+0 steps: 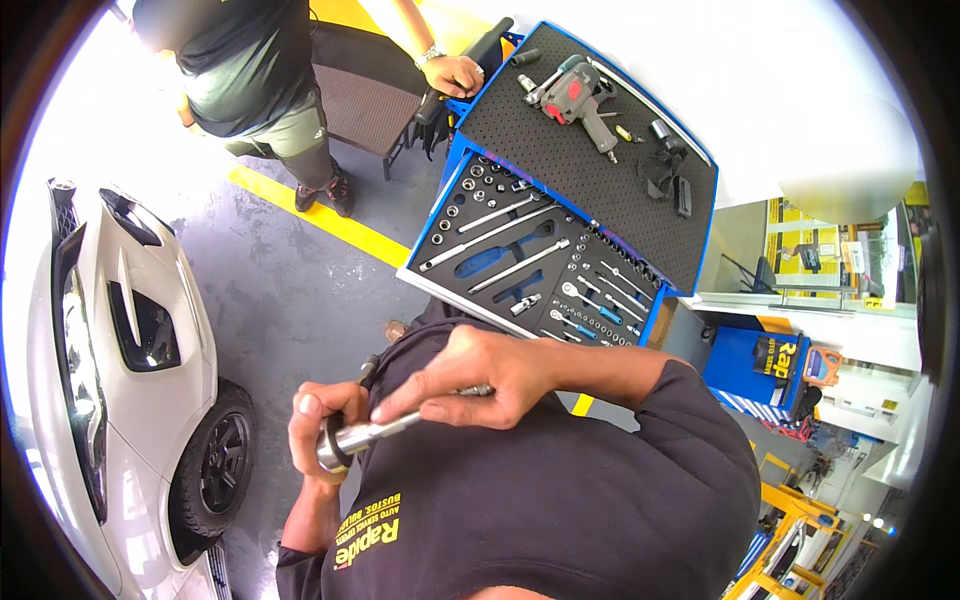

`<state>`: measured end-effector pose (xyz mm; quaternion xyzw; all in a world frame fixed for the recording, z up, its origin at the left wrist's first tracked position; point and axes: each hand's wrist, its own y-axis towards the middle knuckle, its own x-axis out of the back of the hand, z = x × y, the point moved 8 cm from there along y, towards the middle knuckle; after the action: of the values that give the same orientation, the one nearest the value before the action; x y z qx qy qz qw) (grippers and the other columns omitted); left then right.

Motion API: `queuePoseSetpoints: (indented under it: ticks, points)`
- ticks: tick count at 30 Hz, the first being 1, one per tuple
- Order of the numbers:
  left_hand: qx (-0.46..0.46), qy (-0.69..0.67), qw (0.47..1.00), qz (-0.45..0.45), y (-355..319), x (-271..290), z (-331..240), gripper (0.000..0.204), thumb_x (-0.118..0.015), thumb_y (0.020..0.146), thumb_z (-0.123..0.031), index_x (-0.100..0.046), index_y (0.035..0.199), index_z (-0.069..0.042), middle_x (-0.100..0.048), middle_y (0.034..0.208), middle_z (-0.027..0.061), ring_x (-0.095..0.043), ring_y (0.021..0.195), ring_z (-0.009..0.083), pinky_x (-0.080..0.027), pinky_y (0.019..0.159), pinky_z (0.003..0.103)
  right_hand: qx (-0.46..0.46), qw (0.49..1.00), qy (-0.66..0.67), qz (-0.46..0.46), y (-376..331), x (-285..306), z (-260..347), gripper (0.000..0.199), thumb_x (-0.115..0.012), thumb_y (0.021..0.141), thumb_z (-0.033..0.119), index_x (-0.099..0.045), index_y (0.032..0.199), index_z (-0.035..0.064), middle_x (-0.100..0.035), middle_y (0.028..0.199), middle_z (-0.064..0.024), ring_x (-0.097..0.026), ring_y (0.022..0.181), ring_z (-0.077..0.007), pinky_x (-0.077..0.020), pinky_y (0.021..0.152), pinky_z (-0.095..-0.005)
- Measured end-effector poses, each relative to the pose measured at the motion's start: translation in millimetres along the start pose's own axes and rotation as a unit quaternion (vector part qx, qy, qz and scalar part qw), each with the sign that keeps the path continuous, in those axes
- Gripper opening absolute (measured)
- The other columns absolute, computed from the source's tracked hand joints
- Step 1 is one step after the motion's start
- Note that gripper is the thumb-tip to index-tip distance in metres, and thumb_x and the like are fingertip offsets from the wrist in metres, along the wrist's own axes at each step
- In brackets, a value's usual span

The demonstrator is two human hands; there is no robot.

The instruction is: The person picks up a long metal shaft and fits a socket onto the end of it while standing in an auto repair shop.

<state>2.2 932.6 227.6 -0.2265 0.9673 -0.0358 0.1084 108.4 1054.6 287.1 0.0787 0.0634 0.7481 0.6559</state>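
Note:
A chrome bar-shaped socket tool (385,432) is held slantwise in front of my dark shirt, its thick round end at the left. My left hand (322,415) is closed around that thick end. Over the thinner end lies my right hand (485,375), gripping it between the fingers and the thumb. A short dark metal piece (370,368) shows just above my left fingers; whether it belongs to the same tool I cannot tell. Beyond my hands, an open tool drawer (425,280) holds sockets, chrome bars and ratchets in dark foam, with blue tool-shaped hollows.
On the blue cart's perforated top (610,195) lie a grey impact wrench (575,105) and a black strap (660,178). A co-worker (250,70) stands at the far left, one hand at the cart. A white car (150,400) is at the left. A blue bin (735,370) stands right.

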Motion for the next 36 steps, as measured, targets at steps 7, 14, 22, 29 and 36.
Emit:
queuePoseSetpoints:
  ticks: [7, 14, 22, 29, 36]
  points:
    - [-0.095, -0.106, 0.967, -0.213, 39.1, 7.6, 6.5, 0.066, -0.024, 0.102, -0.058, -0.036, 0.057, -0.011, -0.039, 0.044, 0.0053, -0.031, 0.037, 0.0127, -0.024, 0.038, 0.027, 0.066, 0.959, -0.141, -0.235, 31.4, 144.1, -24.7, 0.037, -0.063, 0.097, 0.029, -0.068, 0.125, 0.0063, -0.071, 0.09, -0.0092, -0.066, 0.081, -0.0204, -0.0523, 0.078, -0.0342]
    - [-0.124, -0.169, 0.892, -0.4, 70.8, 1.5, 11.2, 0.069, -0.023, 0.103, -0.066, -0.04, 0.065, -0.011, -0.039, 0.047, 0.0038, -0.033, 0.037, 0.0113, -0.024, 0.037, 0.026, -0.242, 0.559, -0.724, -0.324, -36.6, 417.7, -145.6, 0.035, -0.072, 0.088, 0.035, -0.069, 0.102, 0.0029, -0.069, 0.104, -0.0199, -0.065, 0.107, -0.0385, -0.0523, 0.088, -0.0516]
    - [-0.143, -0.093, 0.843, -0.51, 71.9, -8.3, 1.4, 0.068, -0.029, 0.103, -0.062, -0.042, 0.063, -0.009, -0.042, 0.049, 0.0026, -0.037, 0.041, 0.0104, -0.025, 0.038, 0.026, -0.217, 0.593, -0.721, -0.286, -19.9, 446.0, -173.9, 0.02, -0.063, 0.094, 0.019, -0.068, 0.108, 0.0046, -0.067, 0.102, -0.0152, -0.065, 0.097, -0.0381, -0.0491, 0.084, -0.0501]
    - [-0.199, -0.111, 0.81, -0.541, 32.8, -24.0, 9.5, 0.051, -0.04, 0.092, -0.037, -0.045, 0.056, -0.001, -0.046, 0.048, 0.0086, -0.04, 0.043, 0.0157, -0.031, 0.044, 0.032, -0.069, 0.963, -0.187, -0.18, 87.8, 282.1, -146.7, 0.016, -0.059, 0.101, 0.014, -0.062, 0.109, 0.0006, -0.059, 0.086, -0.0042, -0.056, 0.071, -0.0138, -0.0466, 0.065, -0.0294]
    - [-0.238, -0.17, 0.74, -0.605, -34.4, -20.9, 18.0, 0.051, -0.041, 0.091, -0.037, -0.042, 0.053, -0.003, -0.042, 0.044, 0.007, -0.038, 0.04, 0.0141, -0.031, 0.044, 0.031, -0.047, 0.978, 0.172, 0.106, 163.6, 89.2, -77.6, 0.028, -0.057, 0.106, 0.03, -0.051, 0.112, 0.0039, -0.055, 0.087, -0.004, -0.046, 0.061, -0.0044, -0.0382, 0.05, -0.0185]
